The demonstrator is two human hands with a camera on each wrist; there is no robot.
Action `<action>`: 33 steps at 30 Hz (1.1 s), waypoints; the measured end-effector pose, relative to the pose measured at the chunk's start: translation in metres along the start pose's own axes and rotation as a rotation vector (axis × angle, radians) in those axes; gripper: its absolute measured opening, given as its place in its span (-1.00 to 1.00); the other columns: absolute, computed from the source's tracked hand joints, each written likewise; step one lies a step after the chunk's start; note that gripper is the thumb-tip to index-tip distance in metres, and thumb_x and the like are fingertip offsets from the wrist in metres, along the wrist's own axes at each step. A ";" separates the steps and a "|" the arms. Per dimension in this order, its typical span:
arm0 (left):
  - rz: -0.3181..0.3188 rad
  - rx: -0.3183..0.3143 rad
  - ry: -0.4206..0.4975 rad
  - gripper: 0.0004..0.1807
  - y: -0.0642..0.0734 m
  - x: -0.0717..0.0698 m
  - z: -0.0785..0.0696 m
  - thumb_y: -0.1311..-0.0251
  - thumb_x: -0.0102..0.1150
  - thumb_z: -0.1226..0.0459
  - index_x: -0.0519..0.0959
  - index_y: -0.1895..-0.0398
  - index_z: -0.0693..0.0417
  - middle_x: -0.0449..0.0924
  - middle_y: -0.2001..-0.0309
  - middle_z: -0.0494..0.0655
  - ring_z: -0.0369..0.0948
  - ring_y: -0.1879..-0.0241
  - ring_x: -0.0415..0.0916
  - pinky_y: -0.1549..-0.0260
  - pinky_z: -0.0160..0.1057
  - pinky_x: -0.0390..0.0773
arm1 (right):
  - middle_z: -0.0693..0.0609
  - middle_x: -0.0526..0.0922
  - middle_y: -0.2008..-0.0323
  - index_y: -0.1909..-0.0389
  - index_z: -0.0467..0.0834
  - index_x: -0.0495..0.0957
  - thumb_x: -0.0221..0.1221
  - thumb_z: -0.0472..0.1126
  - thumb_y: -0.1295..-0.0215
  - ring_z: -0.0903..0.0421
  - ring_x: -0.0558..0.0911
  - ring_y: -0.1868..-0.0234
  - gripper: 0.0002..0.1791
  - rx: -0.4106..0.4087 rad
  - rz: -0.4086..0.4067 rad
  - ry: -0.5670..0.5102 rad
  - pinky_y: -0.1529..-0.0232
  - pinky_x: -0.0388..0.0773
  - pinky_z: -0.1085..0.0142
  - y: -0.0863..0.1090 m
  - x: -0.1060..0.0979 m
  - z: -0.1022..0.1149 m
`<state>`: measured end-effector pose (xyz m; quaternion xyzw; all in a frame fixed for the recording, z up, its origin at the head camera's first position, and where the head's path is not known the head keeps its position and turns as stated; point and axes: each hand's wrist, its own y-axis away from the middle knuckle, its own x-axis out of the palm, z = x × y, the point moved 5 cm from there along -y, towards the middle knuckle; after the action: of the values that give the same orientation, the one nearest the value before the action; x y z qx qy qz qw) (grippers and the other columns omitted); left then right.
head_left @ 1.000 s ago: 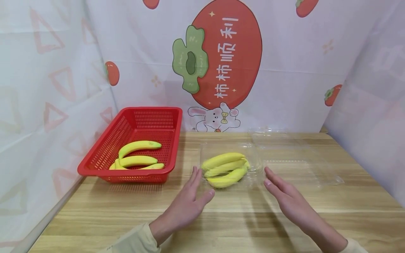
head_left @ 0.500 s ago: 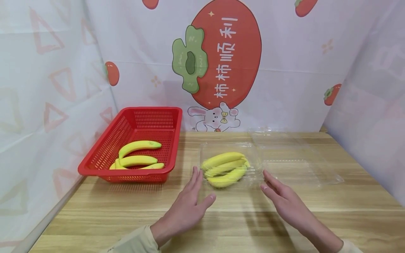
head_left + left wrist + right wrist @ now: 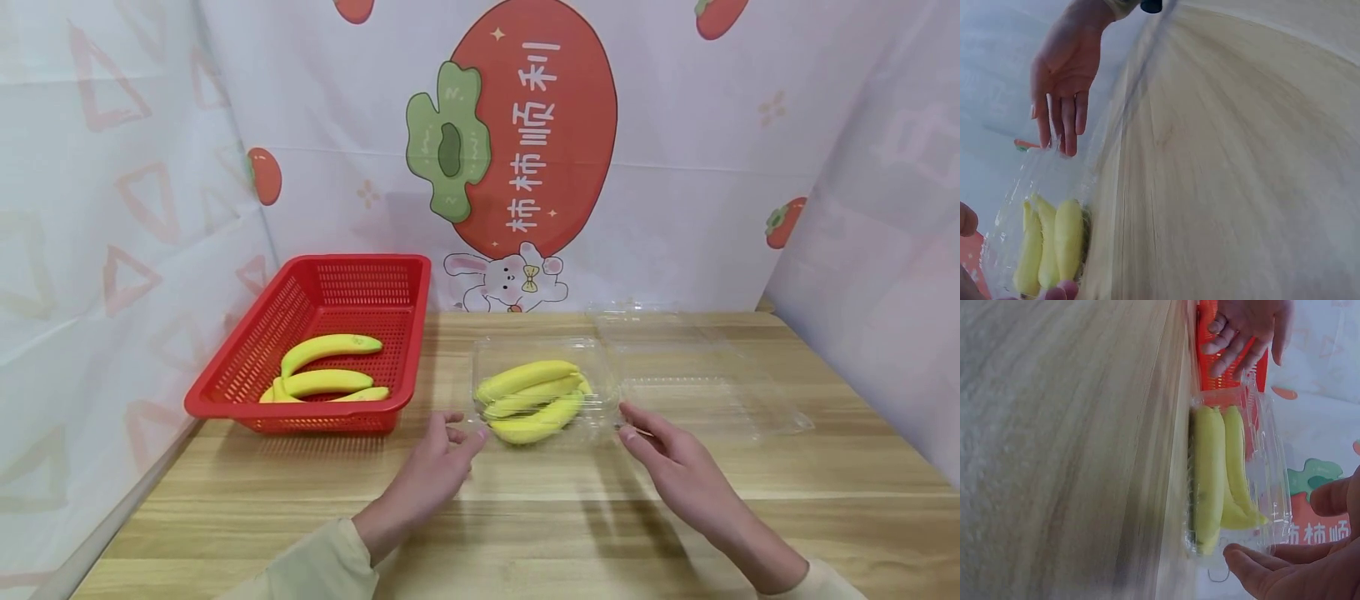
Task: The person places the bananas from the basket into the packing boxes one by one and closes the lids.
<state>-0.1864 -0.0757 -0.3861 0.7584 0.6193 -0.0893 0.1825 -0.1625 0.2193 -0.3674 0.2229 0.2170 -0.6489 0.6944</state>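
A clear plastic clamshell box (image 3: 547, 348) stands on the wooden table with a few yellow bananas (image 3: 531, 377) inside. My left hand (image 3: 422, 477) is at the box's left front corner, fingers loosely bent and thumb tip near the wall. At the opposite side my right hand (image 3: 684, 483) has its fingertips right at the right wall, fingers fairly straight and thumb apart. In the right wrist view the bananas (image 3: 1209, 478) lie side by side under the transparent lid, between both hands.
A red plastic basket (image 3: 307, 409) with several bananas (image 3: 333, 345) stands at the left. Another clear plastic container (image 3: 686, 408) lies spread out to the right of the box. Printed cloth (image 3: 675, 217) closes off the back and sides of the wooden table (image 3: 525, 533).
The left hand's fingers have bent, and its thumb has come closer to the box's left corner. The right hand has edged left to the box's right wall. The box has stayed put.
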 end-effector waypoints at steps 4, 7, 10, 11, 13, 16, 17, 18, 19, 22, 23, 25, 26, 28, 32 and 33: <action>0.078 -0.063 0.159 -0.38 -0.011 0.005 0.007 -0.60 -0.07 -0.09 0.38 -0.31 0.29 0.74 0.09 0.13 -0.21 0.36 0.67 0.39 -0.31 0.59 | -0.18 0.66 -0.33 -0.60 -0.20 0.27 0.00 0.05 -0.70 -0.06 0.69 -0.33 -0.36 0.011 -0.011 -0.035 -0.28 0.69 0.10 -0.002 0.002 -0.001; 0.138 -0.100 0.261 -0.38 -0.019 0.008 0.012 -0.64 -0.15 -0.09 0.47 -0.20 0.34 0.78 0.22 0.09 -0.25 0.44 0.67 0.44 -0.36 0.57 | -0.27 0.68 -0.27 -0.56 -0.27 0.28 0.03 -0.05 -0.70 -0.01 0.78 -0.19 -0.41 0.027 -0.020 -0.135 -0.18 0.76 0.20 -0.005 0.004 -0.002; 0.178 -0.117 0.340 -0.35 -0.023 0.010 0.013 -0.63 -0.15 -0.14 0.51 -0.12 0.34 0.76 0.26 0.01 -0.25 0.43 0.66 0.41 -0.37 0.57 | -0.31 0.69 -0.19 -0.53 -0.29 0.31 0.03 -0.10 -0.69 0.08 0.84 -0.02 -0.45 0.057 -0.040 -0.220 -0.06 0.79 0.31 -0.008 0.005 -0.003; 0.188 -0.118 0.362 -0.35 -0.024 0.011 0.013 -0.63 -0.14 -0.14 0.52 -0.11 0.33 0.75 0.26 -0.01 -0.24 0.42 0.66 0.40 -0.37 0.57 | -0.31 0.70 -0.17 -0.52 -0.29 0.31 0.03 -0.12 -0.69 0.10 0.85 0.02 -0.46 0.068 -0.045 -0.242 -0.03 0.80 0.32 -0.009 0.006 -0.004; 0.200 -0.112 0.393 -0.36 -0.025 0.012 0.013 -0.62 -0.13 -0.15 0.52 -0.08 0.32 0.72 0.26 -0.03 -0.24 0.41 0.64 0.37 -0.37 0.57 | -0.29 0.74 -0.10 -0.50 -0.29 0.30 0.03 -0.12 -0.69 0.11 0.86 0.10 -0.48 0.092 -0.054 -0.270 0.03 0.81 0.34 -0.011 0.006 -0.005; 0.199 -0.109 0.417 -0.41 -0.025 0.014 0.013 -0.63 -0.13 -0.12 0.54 -0.02 0.28 0.71 0.27 -0.05 -0.25 0.40 0.63 0.37 -0.36 0.57 | -0.25 0.78 -0.01 -0.49 -0.29 0.23 0.02 -0.10 -0.70 0.08 0.87 0.17 -0.46 0.125 -0.060 -0.315 0.09 0.82 0.31 -0.013 0.008 -0.005; 0.197 -0.107 0.422 -0.42 -0.025 0.015 0.013 -0.64 -0.14 -0.12 0.55 0.00 0.27 0.71 0.28 -0.06 -0.25 0.41 0.63 0.37 -0.36 0.58 | -0.24 0.79 0.02 -0.48 -0.30 0.19 0.02 -0.10 -0.70 0.06 0.87 0.19 -0.46 0.135 -0.061 -0.330 0.10 0.83 0.30 -0.013 0.009 -0.005; 0.195 -0.109 0.426 -0.43 -0.025 0.015 0.012 -0.65 -0.14 -0.11 0.55 0.02 0.26 0.70 0.29 -0.07 -0.26 0.41 0.63 0.38 -0.37 0.57 | -0.23 0.79 0.05 -0.47 -0.30 0.16 0.02 -0.09 -0.70 0.04 0.87 0.21 -0.46 0.145 -0.063 -0.341 0.13 0.83 0.28 -0.014 0.009 -0.005; 0.193 -0.110 0.431 -0.44 -0.025 0.016 0.012 -0.65 -0.14 -0.10 0.56 0.04 0.25 0.70 0.31 -0.08 -0.26 0.42 0.63 0.38 -0.37 0.57 | -0.22 0.80 0.09 -0.44 -0.29 0.14 0.02 -0.08 -0.70 0.02 0.87 0.24 -0.47 0.156 -0.067 -0.349 0.15 0.84 0.25 -0.014 0.009 -0.005; 0.193 -0.112 0.443 -0.46 -0.024 0.017 0.011 -0.66 -0.16 -0.08 0.56 0.07 0.23 0.68 0.34 -0.10 -0.26 0.43 0.62 0.38 -0.37 0.57 | -0.21 0.80 0.24 -0.25 -0.31 0.20 0.00 -0.03 -0.70 -0.03 0.86 0.33 -0.55 0.192 -0.077 -0.349 0.23 0.85 0.17 -0.014 0.010 -0.006; 0.194 -0.113 0.445 -0.47 -0.024 0.017 0.011 -0.67 -0.16 -0.07 0.56 0.08 0.23 0.68 0.35 -0.11 -0.26 0.43 0.62 0.38 -0.37 0.56 | -0.20 0.79 0.29 -0.17 -0.32 0.24 0.00 -0.01 -0.70 -0.05 0.85 0.37 -0.58 0.207 -0.078 -0.347 0.26 0.86 0.14 -0.014 0.010 -0.007; 0.196 -0.112 0.452 -0.49 -0.024 0.018 0.011 -0.67 -0.16 -0.06 0.56 0.09 0.21 0.67 0.35 -0.12 -0.26 0.43 0.61 0.38 -0.37 0.56 | -0.18 0.77 0.39 0.01 -0.33 0.35 -0.02 0.03 -0.70 -0.06 0.84 0.43 -0.57 0.240 -0.066 -0.344 0.31 0.85 0.11 -0.014 0.012 -0.009; 0.196 -0.111 0.453 -0.49 -0.024 0.018 0.011 -0.67 -0.16 -0.06 0.56 0.10 0.21 0.66 0.36 -0.12 -0.26 0.43 0.61 0.39 -0.37 0.56 | -0.17 0.75 0.43 0.10 -0.34 0.39 -0.04 0.06 -0.71 -0.06 0.83 0.45 -0.53 0.251 -0.049 -0.345 0.33 0.85 0.11 -0.014 0.013 -0.010; 0.193 -0.108 0.454 -0.50 -0.024 0.018 0.011 -0.66 -0.15 -0.05 0.56 0.12 0.20 0.66 0.36 -0.12 -0.26 0.44 0.61 0.39 -0.37 0.55 | -0.14 0.74 0.46 0.22 -0.34 0.45 -0.08 0.12 -0.72 -0.05 0.82 0.46 -0.44 0.271 -0.002 -0.363 0.35 0.85 0.12 -0.014 0.016 -0.012; 0.188 -0.108 0.451 -0.51 -0.025 0.017 0.012 -0.66 -0.15 -0.04 0.56 0.12 0.20 0.66 0.37 -0.12 -0.26 0.44 0.61 0.39 -0.37 0.55 | -0.11 0.75 0.45 0.14 -0.38 0.47 -0.20 0.20 -0.73 0.00 0.82 0.45 -0.33 0.310 0.101 -0.463 0.34 0.84 0.16 -0.015 0.024 -0.016; 0.188 -0.109 0.450 -0.51 -0.026 0.017 0.012 -0.66 -0.15 -0.04 0.56 0.12 0.20 0.66 0.36 -0.11 -0.26 0.44 0.61 0.39 -0.37 0.56 | -0.10 0.75 0.45 0.07 -0.39 0.44 -0.22 0.21 -0.73 0.02 0.82 0.45 -0.32 0.321 0.120 -0.498 0.34 0.84 0.18 -0.016 0.026 -0.017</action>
<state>-0.2064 -0.0606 -0.4080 0.8024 0.5751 0.1329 0.0881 -0.1766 0.2074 -0.3971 0.1760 -0.0788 -0.6675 0.7192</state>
